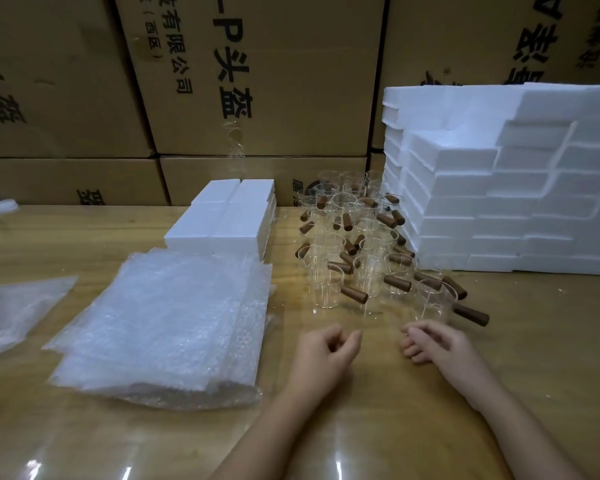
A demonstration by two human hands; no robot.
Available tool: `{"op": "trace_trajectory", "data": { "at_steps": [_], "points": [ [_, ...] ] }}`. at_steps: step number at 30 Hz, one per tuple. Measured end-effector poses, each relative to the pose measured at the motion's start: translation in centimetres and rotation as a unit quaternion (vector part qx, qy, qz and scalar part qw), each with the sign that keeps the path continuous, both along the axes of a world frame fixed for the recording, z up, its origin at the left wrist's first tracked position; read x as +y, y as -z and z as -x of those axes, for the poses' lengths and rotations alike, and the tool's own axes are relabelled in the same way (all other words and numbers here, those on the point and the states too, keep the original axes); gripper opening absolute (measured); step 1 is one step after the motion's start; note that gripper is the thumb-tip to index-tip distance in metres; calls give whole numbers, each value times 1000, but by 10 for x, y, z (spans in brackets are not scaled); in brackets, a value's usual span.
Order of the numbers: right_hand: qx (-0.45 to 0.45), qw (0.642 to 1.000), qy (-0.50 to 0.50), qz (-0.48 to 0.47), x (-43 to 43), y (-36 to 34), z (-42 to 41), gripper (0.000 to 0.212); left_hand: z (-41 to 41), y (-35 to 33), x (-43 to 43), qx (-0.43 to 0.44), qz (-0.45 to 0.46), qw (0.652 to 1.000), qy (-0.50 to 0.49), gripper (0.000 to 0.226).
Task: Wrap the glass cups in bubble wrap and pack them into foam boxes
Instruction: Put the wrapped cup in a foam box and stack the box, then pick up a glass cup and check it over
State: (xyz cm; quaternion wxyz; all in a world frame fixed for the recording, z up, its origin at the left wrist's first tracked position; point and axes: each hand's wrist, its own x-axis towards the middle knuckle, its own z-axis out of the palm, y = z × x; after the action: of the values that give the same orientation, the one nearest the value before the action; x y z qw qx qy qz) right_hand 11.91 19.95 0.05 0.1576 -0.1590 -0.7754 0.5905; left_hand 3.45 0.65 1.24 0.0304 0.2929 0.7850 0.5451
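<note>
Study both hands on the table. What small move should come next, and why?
Probably the right hand should reach forward to the nearest glass cup, which stands just ahead of it. Both hands hold nothing, the left hand lies near the bubble wrap pile, and no cup looks wrapped yet.

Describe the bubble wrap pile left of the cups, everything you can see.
The bubble wrap pile is a thick stack of clear, bubbled plastic sheets, loosely aligned, lying flat on the wooden table. Its far edge reaches the low foam stack; the glass cups stand to its right. Neither the left hand nor the right hand touches it.
</note>
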Motion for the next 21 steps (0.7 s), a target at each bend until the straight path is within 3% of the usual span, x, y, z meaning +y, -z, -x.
{"op": "trace_trajectory", "data": {
  "at_steps": [7, 15, 21],
  "points": [
    [-7, 1000, -2, -11, -2, 2, 0, 12, 25, 15, -1, 23, -5, 999, -40, 44],
    [0, 1000, 2, -8, 6, 7, 2, 15, 40, 15, 4, -86, 0, 996, -9, 34],
    [-2, 999, 5, -43, 5, 9, 3, 19, 38, 11, 1, -104, -19, 994, -11, 33]
  ]
}}
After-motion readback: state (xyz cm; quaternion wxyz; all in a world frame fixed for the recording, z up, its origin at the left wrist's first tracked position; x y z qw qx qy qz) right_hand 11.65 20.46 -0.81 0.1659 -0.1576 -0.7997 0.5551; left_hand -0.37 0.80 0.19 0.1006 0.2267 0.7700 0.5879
